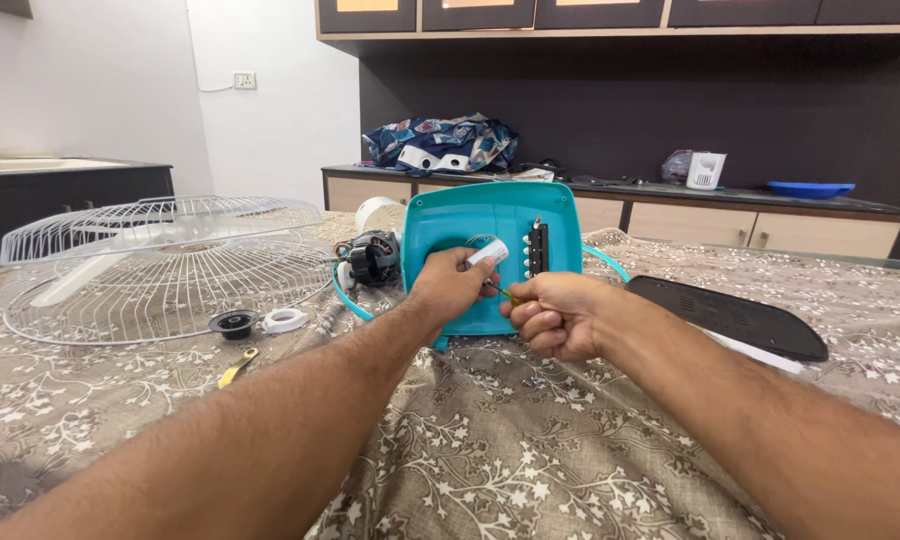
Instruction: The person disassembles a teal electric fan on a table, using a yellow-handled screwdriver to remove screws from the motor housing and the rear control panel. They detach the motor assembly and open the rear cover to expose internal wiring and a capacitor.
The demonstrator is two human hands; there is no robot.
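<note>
Two bare hands meet at a teal plastic fan housing (500, 225) that stands tilted up on a surface spread with a floral cloth (530, 450). The left hand (450, 285) has its grip closed around a small white cylinder (488, 252) pressed against the housing's face, just beside a black row of switches (537, 248). The right hand (558, 315) is curled in a tight fist on a thin screwdriver (503, 292), whose tip points toward the white part. Behind the housing sits a dark fan motor (372, 258). To the left lie a white wire fan guard (160, 265), a black cap (234, 322), a white ring (286, 320) and a yellow-handled tool (238, 367). A black panel (730, 315) rests to the right.
</note>
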